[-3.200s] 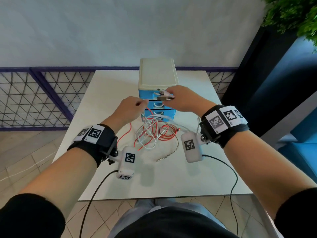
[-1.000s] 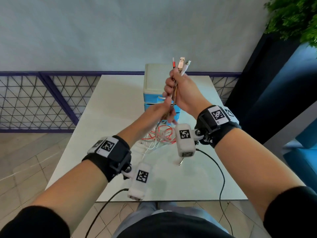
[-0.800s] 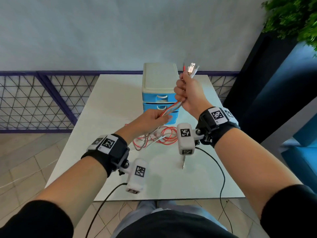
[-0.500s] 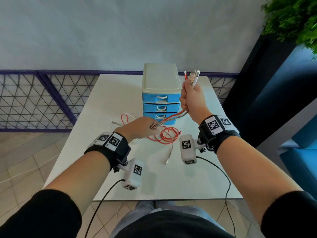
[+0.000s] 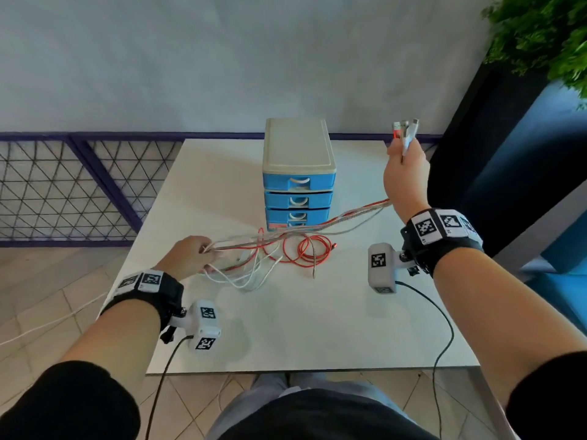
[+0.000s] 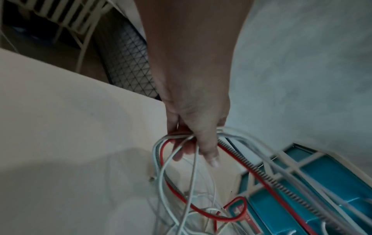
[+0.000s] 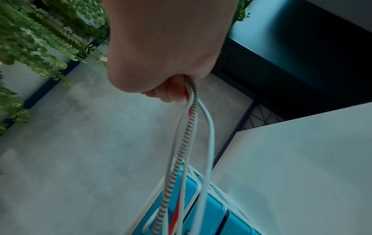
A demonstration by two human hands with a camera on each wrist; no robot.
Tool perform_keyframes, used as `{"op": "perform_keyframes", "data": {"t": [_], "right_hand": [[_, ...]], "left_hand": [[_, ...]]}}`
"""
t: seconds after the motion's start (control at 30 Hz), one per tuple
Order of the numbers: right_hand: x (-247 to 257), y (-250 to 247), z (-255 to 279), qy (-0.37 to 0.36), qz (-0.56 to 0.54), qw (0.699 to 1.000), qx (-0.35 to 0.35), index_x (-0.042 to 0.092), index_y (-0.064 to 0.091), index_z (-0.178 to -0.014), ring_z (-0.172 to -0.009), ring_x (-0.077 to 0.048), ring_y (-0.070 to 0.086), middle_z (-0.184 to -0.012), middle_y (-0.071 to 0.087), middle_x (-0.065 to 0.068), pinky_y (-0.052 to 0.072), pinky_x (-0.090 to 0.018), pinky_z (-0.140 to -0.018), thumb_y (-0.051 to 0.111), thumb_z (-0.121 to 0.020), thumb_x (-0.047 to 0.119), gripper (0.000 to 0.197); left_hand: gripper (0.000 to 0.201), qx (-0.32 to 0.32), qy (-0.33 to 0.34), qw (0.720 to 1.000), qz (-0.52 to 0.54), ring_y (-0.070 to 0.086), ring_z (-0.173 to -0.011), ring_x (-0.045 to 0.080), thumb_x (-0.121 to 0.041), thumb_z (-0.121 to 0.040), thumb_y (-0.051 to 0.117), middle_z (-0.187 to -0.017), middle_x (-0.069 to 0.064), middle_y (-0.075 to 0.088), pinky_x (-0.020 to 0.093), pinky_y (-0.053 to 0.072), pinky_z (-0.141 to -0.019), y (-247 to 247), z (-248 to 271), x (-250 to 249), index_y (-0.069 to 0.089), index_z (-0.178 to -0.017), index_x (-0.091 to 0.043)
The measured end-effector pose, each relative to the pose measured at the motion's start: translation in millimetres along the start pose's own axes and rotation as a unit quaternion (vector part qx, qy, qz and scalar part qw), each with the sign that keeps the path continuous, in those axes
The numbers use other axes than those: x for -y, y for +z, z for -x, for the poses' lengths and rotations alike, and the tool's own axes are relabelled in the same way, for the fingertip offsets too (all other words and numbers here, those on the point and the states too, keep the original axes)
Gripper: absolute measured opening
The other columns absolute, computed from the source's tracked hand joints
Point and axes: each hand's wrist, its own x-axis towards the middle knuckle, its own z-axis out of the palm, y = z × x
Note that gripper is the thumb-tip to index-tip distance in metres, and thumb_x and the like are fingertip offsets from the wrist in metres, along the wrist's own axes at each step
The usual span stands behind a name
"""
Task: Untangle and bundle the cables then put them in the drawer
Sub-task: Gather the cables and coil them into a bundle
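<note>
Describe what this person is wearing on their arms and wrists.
Both forearms are bare below black sleeves pushed up toward the elbows. Each wrist carries a black strap: the left wrist strap and the right wrist strap, each topped with white tags printed with black square codes. A white boxy camera with the same codes hangs under each wrist, trailing a thin black cable.

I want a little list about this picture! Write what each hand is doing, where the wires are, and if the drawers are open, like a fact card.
Right hand: raised, gripping the plug ends of the cables
Left hand: low over the table, holding the same cables farther along
Cables: red, white and a striped one, stretched between the two hands in front of the drawers
Loose part: loops lying on the table, not bundled yet
Drawer unit: blue drawers, beige top, all shut
Plant: top right corner
</note>
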Motion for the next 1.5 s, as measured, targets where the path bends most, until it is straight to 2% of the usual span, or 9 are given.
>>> {"op": "perform_keyframes", "data": {"t": [0.1,0.2,0.33,0.47,0.57,0.7,0.83,1.3,1.5], "right_hand": [[-2,1,3,0.024,-0.002,1.0,0.007,0.011,0.049,-0.091,-0.058,-0.006,0.044,-0.069,0.047,0.007,0.032,-0.009,-0.045,0.035,-0.102,0.026,0.023],[4,15,6,0.055,-0.077,0.995,0.045,0.016,0.049,-0.085,-0.054,-0.011,0.041,-0.064,0.044,0.004,0.037,-0.024,-0.05,0.035,-0.101,0.028,0.025],[24,31,13,0.148,-0.242,0.949,0.14,0.02,0.041,-0.074,-0.037,-0.008,0.031,-0.051,0.036,0.007,0.025,-0.019,-0.037,0.036,-0.102,0.031,0.03],[50,51,31,0.207,-0.385,0.874,0.212,0.017,0.037,-0.071,-0.033,-0.007,0.026,-0.048,0.03,0.006,0.022,-0.017,-0.034,0.033,-0.103,0.019,0.033],[61,60,40,0.224,-0.451,0.835,0.223,0.015,0.038,-0.071,-0.039,-0.011,0.036,-0.049,0.038,0.004,0.034,-0.021,-0.04,0.035,-0.104,0.02,0.033],[66,59,42,0.208,-0.478,0.83,0.198,0.015,0.042,-0.074,-0.052,-0.014,0.054,-0.053,0.05,0.002,0.048,-0.026,-0.053,0.036,-0.104,0.023,0.031],[54,47,27,0.248,-0.587,0.761,0.123,0.019,0.035,-0.071,-0.037,-0.006,0.027,-0.046,0.03,0.007,0.027,-0.018,-0.033,0.035,-0.104,0.028,0.034],[37,37,20,0.272,-0.587,0.749,0.144,0.015,0.044,-0.077,-0.036,-0.004,0.024,-0.049,0.033,0.007,0.02,-0.017,-0.032,0.036,-0.104,0.027,0.03],[49,45,31,0.289,-0.554,0.75,0.217,0.018,0.043,-0.077,-0.034,-0.003,0.022,-0.047,0.03,0.01,0.019,-0.016,-0.027,0.036,-0.104,0.03,0.031]], "left_hand": [[0.023,0.01,0.003,1.0,0.016,0.062,-0.051,0.014,-0.026,-0.09,0.062,-0.063,0.004,0.059,0.024,0.045,-0.052,-1,-1,-2,0.052,-0.07,-0.021],[0.016,0.05,-0.013,0.998,-0.029,0.064,-0.085,0.03,-0.025,-0.085,0.066,-0.092,0.013,0.065,0.033,0.046,-0.071,-3,-6,-12,0.057,-0.092,-0.013],[0.091,0.096,0.064,0.99,-0.079,0.03,-0.138,0.023,-0.038,-0.076,0.076,-0.148,0.011,0.031,0.028,0.024,-0.11,-1,-8,-60,0.025,-0.147,-0.012],[0.059,0.045,0.23,0.971,0.048,0.041,-0.119,0.0,-0.038,-0.086,0.064,-0.131,-0.01,0.046,0.003,0.028,-0.095,8,9,-150,0.042,-0.137,-0.017],[0.038,0.079,0.228,0.965,0.1,0.056,-0.105,0.004,-0.048,-0.089,0.055,-0.116,-0.011,0.059,0.02,0.042,-0.089,21,14,-185,0.053,-0.119,-0.025],[0.022,0.128,0.213,0.937,0.247,0.055,-0.055,0.017,-0.031,-0.099,0.044,-0.058,-0.002,0.052,0.036,0.048,-0.068,29,17,-194,0.05,-0.085,-0.015],[0.037,0.228,0.138,0.901,0.343,0.03,-0.039,0.011,-0.04,-0.099,0.037,-0.053,-0.001,0.031,0.031,0.039,-0.056,23,21,-176,0.047,-0.075,-0.014],[0.067,0.295,0.111,0.918,0.241,0.046,-0.057,0.013,-0.057,-0.096,0.018,-0.062,-0.003,0.047,0.017,0.044,-0.059,5,13,-160,0.063,-0.106,-0.007],[0.06,0.274,0.086,0.868,0.404,0.059,-0.105,0.024,-0.055,-0.096,0.018,-0.107,0.008,0.067,0.035,0.042,-0.097,21,15,-182,0.059,-0.116,-0.016]]}}
